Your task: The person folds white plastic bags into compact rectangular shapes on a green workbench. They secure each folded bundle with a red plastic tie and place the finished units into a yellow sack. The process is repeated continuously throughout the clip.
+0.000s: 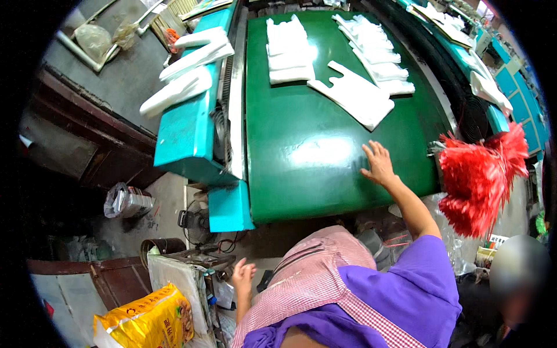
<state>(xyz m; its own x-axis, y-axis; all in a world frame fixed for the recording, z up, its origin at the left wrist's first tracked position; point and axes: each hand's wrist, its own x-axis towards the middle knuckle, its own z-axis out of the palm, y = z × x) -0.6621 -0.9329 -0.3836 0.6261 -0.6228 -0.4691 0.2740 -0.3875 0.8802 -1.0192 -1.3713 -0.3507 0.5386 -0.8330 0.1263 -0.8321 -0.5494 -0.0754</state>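
Note:
My right hand [379, 163] reaches over a green conveyor belt [278, 185], fingers apart with nothing in them. Just beyond its fingertips lies a white plastic vest bag stack [354, 95], flat and askew, its handles toward the far left. Farther back on the belt, white bags lie overlapped in a left row [290, 52] and a right row [380, 55]. Low at my left side, clear of the belt, is my left hand [242, 277]; its fingers are partly curled and apart, and I see nothing in it.
Teal machine housings flank the belt; white bag bundles [185, 87] rest on the left housing [185, 136]. Red plastic strips [478, 180] hang in a bunch at the right. A yellow printed sack [154, 316] stands lower left. Another person [516, 290] is at the lower right edge.

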